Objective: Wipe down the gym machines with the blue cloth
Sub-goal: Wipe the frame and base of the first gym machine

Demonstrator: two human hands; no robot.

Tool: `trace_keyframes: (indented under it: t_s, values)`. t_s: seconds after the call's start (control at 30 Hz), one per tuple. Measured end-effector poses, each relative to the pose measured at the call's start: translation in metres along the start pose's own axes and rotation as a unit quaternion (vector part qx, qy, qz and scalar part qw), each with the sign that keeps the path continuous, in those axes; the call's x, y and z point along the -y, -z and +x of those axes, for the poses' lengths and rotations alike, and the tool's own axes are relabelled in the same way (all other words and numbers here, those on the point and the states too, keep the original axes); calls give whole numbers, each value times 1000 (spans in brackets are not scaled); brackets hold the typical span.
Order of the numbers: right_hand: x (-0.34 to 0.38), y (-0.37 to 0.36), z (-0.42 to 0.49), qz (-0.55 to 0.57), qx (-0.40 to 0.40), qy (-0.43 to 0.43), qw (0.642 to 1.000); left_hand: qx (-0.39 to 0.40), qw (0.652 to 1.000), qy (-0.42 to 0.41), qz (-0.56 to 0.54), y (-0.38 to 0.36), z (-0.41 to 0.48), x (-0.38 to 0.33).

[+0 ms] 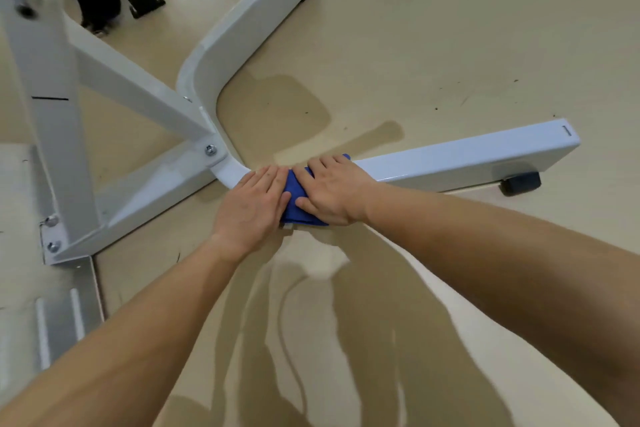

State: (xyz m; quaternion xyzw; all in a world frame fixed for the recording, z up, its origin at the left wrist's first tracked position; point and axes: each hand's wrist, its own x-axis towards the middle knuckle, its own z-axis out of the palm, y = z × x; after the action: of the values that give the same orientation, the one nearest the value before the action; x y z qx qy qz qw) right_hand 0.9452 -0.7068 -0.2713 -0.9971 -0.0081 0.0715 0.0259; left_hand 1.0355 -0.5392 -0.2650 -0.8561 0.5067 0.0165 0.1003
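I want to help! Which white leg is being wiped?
The near leg with the black foot under its end; both hands press the blue cloth on it. The far leg is bare.

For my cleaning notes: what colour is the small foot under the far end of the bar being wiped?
The foot is black, seen best in the head view.

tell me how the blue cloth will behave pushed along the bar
The blue cloth looks soft and floppy: it drapes over the white bar. It should probably slide easily on that glossy paint. Likely light, it may bunch unless the left hand and right hand press it flat.
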Motion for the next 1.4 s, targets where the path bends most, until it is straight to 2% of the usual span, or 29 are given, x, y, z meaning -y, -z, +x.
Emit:
trace_keyframes:
  t_s: [0.2,0.3,0.43,0.53,0.8,0.93,1.13,1.23,1.4]
  values:
    - [41,4,33,33,14,-31,999,-30,1000,8,1,2,1,39]
    - [39,0,33,37,-4,-30,999,-29,999,21,-21,2,10,37]
    - [18,-9,19,23,-51,-12,998,-71,992,-16,-99,-6,10,20]
    - [13,-13,15,13,-58,-6,998,-112,985,-4,-127,-9,4,20]
    - [57,-3,52,92,-15,-75,993,-43,996,-52,-60,-9,13,72]
    - [69,-4,58,77,-25,-78,994,-56,995,-47,-73,-8,12,81]
    - [38,-8,32,35,-54,-32,997,-68,991,4,-118,-10,12,44]
    - [14,-9,15,25,-58,-24,998,-90,989,38,-112,-7,14,11]
    - [-32,-9,-16,27,-56,-8,998,-112,989,45,-86,3,29,-40]
